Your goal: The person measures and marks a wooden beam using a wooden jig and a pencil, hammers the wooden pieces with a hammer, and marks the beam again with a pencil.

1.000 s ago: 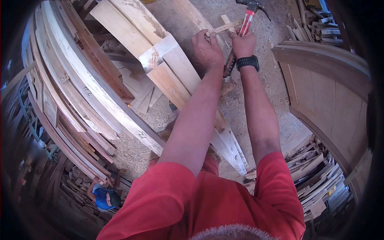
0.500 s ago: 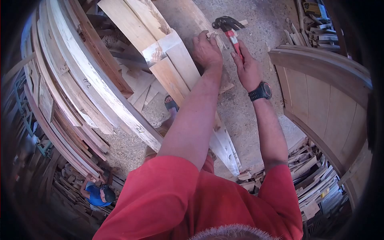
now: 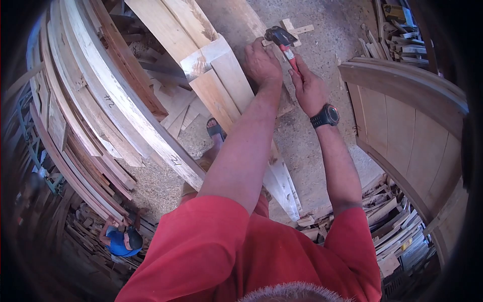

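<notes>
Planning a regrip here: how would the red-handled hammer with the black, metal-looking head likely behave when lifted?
The hammer would probably feel head-heavy, as its bulky black head looks metal. It should stay stiff, judging by its straight red handle. It may tip head-first, since the right hand holds the handle.
</notes>
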Motion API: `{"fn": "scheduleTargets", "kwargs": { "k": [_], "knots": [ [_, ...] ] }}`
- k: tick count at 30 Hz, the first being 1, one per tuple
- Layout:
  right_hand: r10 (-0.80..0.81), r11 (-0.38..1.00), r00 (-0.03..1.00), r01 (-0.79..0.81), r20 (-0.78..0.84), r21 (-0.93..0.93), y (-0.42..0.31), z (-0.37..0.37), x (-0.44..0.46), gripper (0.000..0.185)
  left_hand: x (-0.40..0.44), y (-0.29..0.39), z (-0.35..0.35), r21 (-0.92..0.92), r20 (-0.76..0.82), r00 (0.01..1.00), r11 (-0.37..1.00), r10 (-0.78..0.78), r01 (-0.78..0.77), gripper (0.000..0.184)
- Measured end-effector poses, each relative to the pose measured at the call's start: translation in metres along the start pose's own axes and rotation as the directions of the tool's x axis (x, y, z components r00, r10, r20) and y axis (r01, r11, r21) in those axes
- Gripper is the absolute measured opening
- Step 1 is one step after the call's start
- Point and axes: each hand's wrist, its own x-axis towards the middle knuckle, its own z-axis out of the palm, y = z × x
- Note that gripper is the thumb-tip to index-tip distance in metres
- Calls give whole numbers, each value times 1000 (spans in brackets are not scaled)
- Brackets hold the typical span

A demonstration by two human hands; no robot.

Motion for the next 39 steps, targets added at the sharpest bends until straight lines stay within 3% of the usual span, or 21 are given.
{"fn": "scheduleTargets", "kwargs": {
  "k": [2,7,9,11,15,22,25,28,31,34,36,37,39],
  "knots": [
    [8,1000,1000,-8,-14,25,-3,-2,0,56,3,0,-4,24,64,998,1000,-19,18,36],
    [-3,997,998,8,-67,82,-15,-11,-6,57,2,-1,-4,26,25,1000,1000,3,-4,35],
    [-85,995,993,89,-78,51,-18,-15,-7,57,2,-1,-2,32,31,1000,999,0,-1,36],
    [-86,996,996,86,-31,7,-20,-17,-7,56,2,-5,3,-52,-25,1000,999,7,-8,35],
    [-69,986,995,78,67,-144,-19,-19,-2,54,3,-1,1,2,-19,1000,1000,-5,5,35],
    [-125,992,992,124,-35,-38,-25,-21,-5,54,4,-4,-1,-15,-15,1000,1000,4,-5,33],
    [-63,977,994,79,87,-200,-26,-27,-3,53,2,-3,-1,-12,-12,1000,1000,-3,3,30],
    [-25,982,995,41,92,-184,-28,-25,-6,52,4,-5,2,-4,-35,999,1000,5,-5,28],
    [-87,991,996,87,8,-100,-23,-16,-8,51,5,-5,3,37,-33,999,999,14,-12,29],
    [-59,995,998,62,36,-82,-17,-16,-4,42,5,-2,-1,36,1,1000,999,15,-16,31],
    [103,995,994,-102,-30,10,-2,-6,2,36,3,0,-3,16,13,1000,1000,13,-13,31],
    [103,995,994,-103,-29,11,2,-4,10,36,3,0,-3,34,23,1000,999,11,-11,32],
    [266,964,943,-261,-201,53,12,1,33,41,2,1,-3,51,40,999,999,17,-19,32]
  ]
}}
